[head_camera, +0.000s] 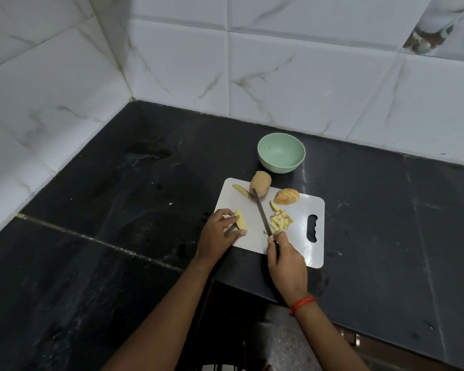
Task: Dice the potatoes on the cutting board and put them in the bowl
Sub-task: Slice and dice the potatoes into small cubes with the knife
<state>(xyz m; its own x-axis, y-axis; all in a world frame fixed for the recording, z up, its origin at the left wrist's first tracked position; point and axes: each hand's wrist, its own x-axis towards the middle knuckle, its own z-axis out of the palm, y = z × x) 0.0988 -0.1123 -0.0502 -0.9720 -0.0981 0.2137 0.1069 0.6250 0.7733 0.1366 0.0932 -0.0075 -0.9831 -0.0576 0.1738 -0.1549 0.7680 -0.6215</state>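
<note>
Potatoes (260, 186) spread over the white cutting board (300, 245) on the dark desk (145, 210): one uncut at the far edge by the knife (261, 212) tip, a partly sliced half (287, 196) to its right, a loose wedge (240, 190) at the far left, and a pile of diced pieces (279, 223) just right of the blade. Left hand (217, 234) pinching a skin-on wedge (240, 223) at the near left of the board, fingers curled about it. Right hand (287, 266) closed round the knife handle, blade pointing away between wedge and pile. Green bowl (279, 167) just beyond the board's far edge, nothing visible inside. Judged firm and stiff, light in such small pieces, cut faces probably wet and slippery, so apt to skid under the blade. Best held flat face down, fingertips on the skin side and tucked back from the edge. Uncut one round and likely to roll, so safer halved first. Dice too small to pinch singly; probably easier gathered against blade or palm and carried across to the bowl.
</note>
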